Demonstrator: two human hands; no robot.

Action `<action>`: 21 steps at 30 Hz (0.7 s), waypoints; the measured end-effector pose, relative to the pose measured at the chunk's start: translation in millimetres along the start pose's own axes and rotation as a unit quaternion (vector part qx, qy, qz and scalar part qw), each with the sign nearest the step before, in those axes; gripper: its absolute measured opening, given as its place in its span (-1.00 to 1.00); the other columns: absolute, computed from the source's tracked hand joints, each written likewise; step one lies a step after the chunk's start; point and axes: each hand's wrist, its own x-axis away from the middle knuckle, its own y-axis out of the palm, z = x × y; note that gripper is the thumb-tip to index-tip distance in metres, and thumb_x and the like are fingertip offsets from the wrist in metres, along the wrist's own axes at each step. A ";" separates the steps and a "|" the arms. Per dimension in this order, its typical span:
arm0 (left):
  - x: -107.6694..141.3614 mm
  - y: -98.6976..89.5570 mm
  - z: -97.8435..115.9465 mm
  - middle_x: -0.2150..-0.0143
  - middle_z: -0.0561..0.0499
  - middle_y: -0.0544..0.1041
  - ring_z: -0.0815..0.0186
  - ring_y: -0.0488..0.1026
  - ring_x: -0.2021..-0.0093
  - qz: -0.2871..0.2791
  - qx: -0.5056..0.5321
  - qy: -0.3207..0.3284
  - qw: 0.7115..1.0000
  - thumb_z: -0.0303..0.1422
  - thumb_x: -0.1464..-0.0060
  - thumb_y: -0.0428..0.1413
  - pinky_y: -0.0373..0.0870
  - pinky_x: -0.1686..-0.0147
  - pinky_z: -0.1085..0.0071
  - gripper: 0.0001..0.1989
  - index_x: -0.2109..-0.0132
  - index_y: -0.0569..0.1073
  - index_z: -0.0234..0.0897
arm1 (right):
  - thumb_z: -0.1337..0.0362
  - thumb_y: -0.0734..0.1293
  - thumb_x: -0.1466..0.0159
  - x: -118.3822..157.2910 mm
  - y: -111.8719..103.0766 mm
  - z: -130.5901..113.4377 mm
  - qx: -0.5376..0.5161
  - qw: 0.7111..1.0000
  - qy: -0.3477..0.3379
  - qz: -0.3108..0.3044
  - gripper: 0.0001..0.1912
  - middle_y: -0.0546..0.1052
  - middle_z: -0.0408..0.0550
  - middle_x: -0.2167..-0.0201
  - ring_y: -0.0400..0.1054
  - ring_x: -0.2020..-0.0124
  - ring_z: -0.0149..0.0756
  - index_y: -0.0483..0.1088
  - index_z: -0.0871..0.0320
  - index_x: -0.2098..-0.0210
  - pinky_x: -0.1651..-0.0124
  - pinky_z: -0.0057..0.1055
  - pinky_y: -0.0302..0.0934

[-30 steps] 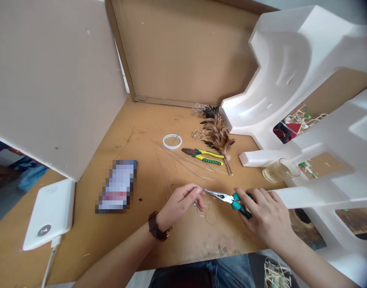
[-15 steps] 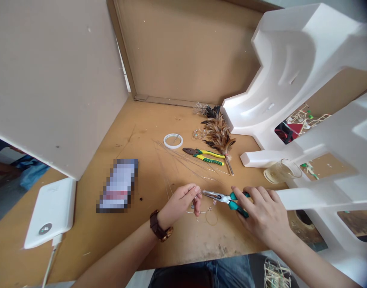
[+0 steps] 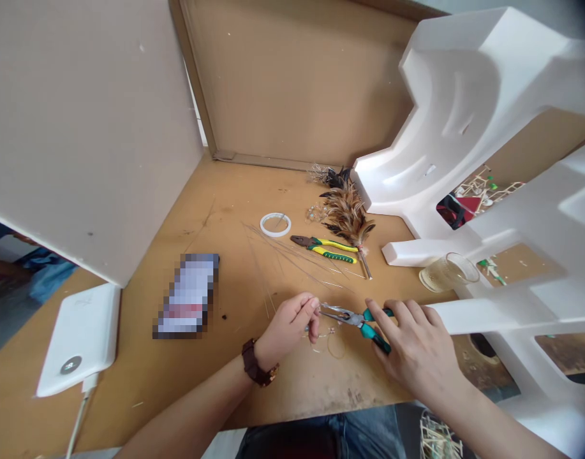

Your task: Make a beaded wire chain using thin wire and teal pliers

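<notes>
My left hand [image 3: 298,317], a dark watch on its wrist, pinches a thin beaded wire [image 3: 331,331]. Small clear and pinkish beads show beneath the fingertips, and a fine yellowish loop lies by them. My right hand [image 3: 419,341] is wrapped round the teal handles of long-nose pliers [image 3: 352,319]. The jaws are parted a little, their tips at the left fingertips; whether they touch the wire is too small to tell. Beyond the hands lie several straight loose wires [image 3: 292,261] and yellow-green combination pliers [image 3: 325,247].
A white tape ring [image 3: 275,225] and a brown feather duster [image 3: 347,213] lie farther back. At left are a blurred phone [image 3: 189,296] and a white power bank [image 3: 81,338] with a cable. A glass cup [image 3: 448,273] stands at right beside a large white moulded frame [image 3: 457,127].
The long-nose pliers' jaws have spread apart somewhat, and my right hand has shifted slightly left with them. My left hand keeps its pinch in nearly the same place.
</notes>
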 end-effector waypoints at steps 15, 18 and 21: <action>3.5 5.1 -2.8 0.62 0.09 0.39 0.42 0.35 0.61 0.026 -0.016 0.013 0.999 -0.20 -0.18 -0.14 0.30 0.50 0.48 -0.69 0.42 0.27 -0.30 | 0.17 0.26 -0.13 2.3 0.7 0.4 -0.019 1.000 -0.023 0.000 -0.63 0.40 0.01 0.40 0.20 0.35 -0.23 0.38 0.16 0.08 0.26 -0.32 -0.05; 4.3 7.1 -2.7 0.61 0.09 0.39 0.41 0.36 0.60 0.037 -0.026 0.021 0.999 -0.21 -0.18 -0.14 0.30 0.49 0.48 -0.70 0.41 0.28 -0.29 | 0.18 0.25 -0.15 4.1 1.0 1.7 -0.024 0.999 -0.027 0.007 -0.65 0.40 0.00 0.43 0.20 0.37 -0.25 0.39 0.17 0.10 0.27 -0.34 -0.04; 4.7 9.1 -1.6 0.61 0.10 0.39 0.41 0.37 0.60 0.042 -0.027 0.027 0.998 -0.21 -0.18 -0.15 0.30 0.48 0.48 -0.71 0.40 0.28 -0.29 | 0.18 0.24 -0.17 5.2 0.6 2.3 -0.027 0.999 -0.023 0.013 -0.68 0.40 -0.03 0.46 0.20 0.39 -0.26 0.40 0.16 0.12 0.28 -0.35 -0.03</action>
